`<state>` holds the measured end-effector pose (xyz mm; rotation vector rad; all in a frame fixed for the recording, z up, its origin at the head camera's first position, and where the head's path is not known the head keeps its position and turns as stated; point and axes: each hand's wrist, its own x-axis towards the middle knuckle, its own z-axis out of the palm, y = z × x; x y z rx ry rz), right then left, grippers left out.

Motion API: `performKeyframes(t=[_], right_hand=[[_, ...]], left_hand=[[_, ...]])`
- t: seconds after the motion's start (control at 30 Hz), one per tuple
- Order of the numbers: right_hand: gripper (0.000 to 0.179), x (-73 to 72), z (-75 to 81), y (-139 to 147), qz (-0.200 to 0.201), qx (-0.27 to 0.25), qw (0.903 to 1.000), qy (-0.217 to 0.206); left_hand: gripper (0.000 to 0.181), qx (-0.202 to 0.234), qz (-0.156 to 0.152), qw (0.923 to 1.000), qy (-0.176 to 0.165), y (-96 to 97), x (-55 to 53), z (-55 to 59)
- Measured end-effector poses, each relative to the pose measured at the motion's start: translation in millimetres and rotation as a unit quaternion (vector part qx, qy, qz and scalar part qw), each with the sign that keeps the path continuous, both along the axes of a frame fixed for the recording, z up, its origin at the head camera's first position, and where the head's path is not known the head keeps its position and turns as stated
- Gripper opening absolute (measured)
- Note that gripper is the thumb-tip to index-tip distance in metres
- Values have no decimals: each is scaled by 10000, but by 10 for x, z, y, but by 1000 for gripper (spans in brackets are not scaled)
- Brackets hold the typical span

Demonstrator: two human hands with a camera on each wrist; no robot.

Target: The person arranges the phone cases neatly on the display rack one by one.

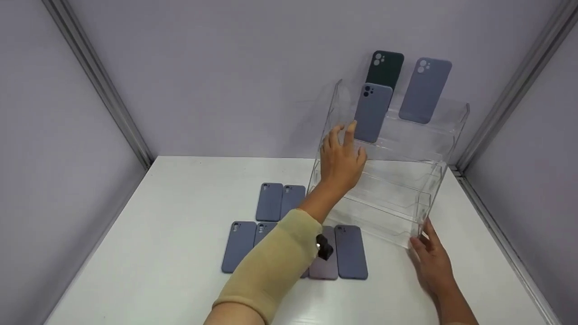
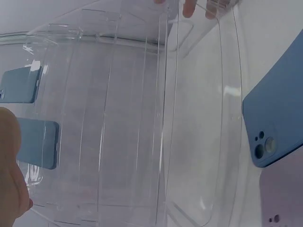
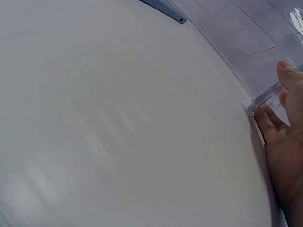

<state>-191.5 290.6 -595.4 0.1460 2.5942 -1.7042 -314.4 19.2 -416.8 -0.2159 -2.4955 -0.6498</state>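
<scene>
A clear acrylic tiered display rack (image 1: pixel 397 207) stands tilted at the right of the table. On its upper tiers lean a dark green phone case (image 1: pixel 384 70), a blue-grey phone case (image 1: pixel 372 113) partly in front of it, and another blue-grey case (image 1: pixel 425 90) to the right. My left hand (image 1: pixel 341 160) is over the rack's left half, fingers spread and slightly bent, the index fingertip at the front case's lower left edge. With thumb and fingers, my right hand (image 1: pixel 435 264) grips the rack's lower right corner; the right wrist view shows this hand (image 3: pixel 284 137) at the panel edge.
Several blue-grey phone cases lie in two rows on the white table (image 1: pixel 171 253), among them one at the near right (image 1: pixel 352 253) beside a mauve case (image 1: pixel 323 266). My left forearm partly covers the rows. Pale walls (image 1: pixel 216 81) enclose the table.
</scene>
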Motion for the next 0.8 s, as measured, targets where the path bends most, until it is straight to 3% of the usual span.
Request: performKeyframes(t=[0.2,0.4,0.63,0.8], right_hand=[[77,-55,36,24,47,24,10000,56],[78,-63,21,63,-24,-10,9999,-150],[78,-60,36,76,146,-10,9999,-53],[78,-46,41,33,158,22,9999,61]], left_hand=[[59,499,-165,9983,268,-231,303,-177],[61,695,-50,9972,271,-518,526,-415],[66,734,234,9970,13,-979,787,-728],[70,554,365,9962,-567,-1345,1020,-882]])
